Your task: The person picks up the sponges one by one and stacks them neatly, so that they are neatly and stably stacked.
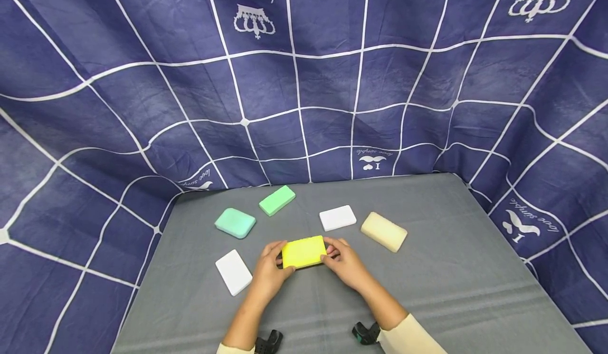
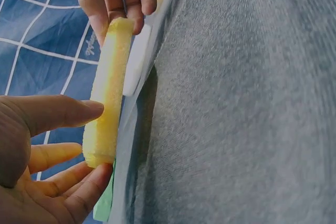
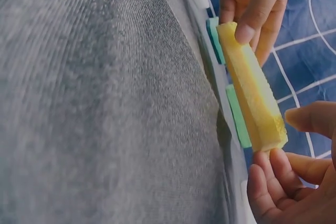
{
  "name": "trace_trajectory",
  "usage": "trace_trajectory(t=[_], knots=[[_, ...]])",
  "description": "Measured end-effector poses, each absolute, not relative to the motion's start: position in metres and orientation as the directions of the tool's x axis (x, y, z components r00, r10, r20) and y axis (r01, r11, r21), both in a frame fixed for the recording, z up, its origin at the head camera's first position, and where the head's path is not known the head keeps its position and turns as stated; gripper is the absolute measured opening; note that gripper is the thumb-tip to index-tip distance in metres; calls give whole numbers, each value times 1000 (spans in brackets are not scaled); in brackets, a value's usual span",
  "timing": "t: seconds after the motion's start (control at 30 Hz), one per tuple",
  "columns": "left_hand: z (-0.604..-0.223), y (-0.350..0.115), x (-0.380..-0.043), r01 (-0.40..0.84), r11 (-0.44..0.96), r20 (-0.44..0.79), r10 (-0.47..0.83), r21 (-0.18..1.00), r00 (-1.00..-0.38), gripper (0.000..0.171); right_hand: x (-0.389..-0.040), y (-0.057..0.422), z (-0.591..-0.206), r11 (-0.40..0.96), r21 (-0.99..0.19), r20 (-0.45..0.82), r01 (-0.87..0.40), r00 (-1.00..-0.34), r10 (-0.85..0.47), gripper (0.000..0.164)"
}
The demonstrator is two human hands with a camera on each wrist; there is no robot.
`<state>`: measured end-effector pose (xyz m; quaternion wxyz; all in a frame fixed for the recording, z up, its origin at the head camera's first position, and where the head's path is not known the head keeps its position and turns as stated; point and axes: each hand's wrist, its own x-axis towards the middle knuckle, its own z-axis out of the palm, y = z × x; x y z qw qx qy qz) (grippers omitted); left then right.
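Observation:
A yellow sponge block (image 1: 304,252) is held by its two short ends, between both hands, at the middle of the table. My left hand (image 1: 271,269) grips the left end, its thumb across the near edge and its fingers at the far side and underneath. At the other end my right hand (image 1: 347,263) holds it with thumb and fingertips. Seen edge-on in the left wrist view, the sponge (image 2: 109,93) is a thick slab lifted off the grey cloth. In the right wrist view, fingertips (image 3: 278,166) support its end from below.
Around the hands on the grey table (image 1: 380,301) lie a white block (image 1: 234,272), a teal block (image 1: 235,223), a green block (image 1: 277,200), another white block (image 1: 338,218) and a cream sponge (image 1: 383,231). A blue checked curtain (image 1: 328,79) surrounds the table's back and sides.

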<state>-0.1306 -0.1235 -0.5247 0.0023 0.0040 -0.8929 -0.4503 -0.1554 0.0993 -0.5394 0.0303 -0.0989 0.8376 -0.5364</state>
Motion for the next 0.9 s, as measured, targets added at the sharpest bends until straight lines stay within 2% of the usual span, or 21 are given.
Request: trace_trajectory(t=[0.33,0.47,0.9], knots=[[-533,-117,-132,-91,454,-101,-4,886,-995,79,-154,110,-543,407,-907,40,-105,-986,-164,47],[-538,-118,-133,-87,408,-102,16,909,-995,78,-153,113,-547,423,-901,28,-94,-987,-161,47],[-547,-124,-135,-59,399,-88,55,915,-995,73,-152,117,-554,465,-883,6,-72,-990,-142,47]])
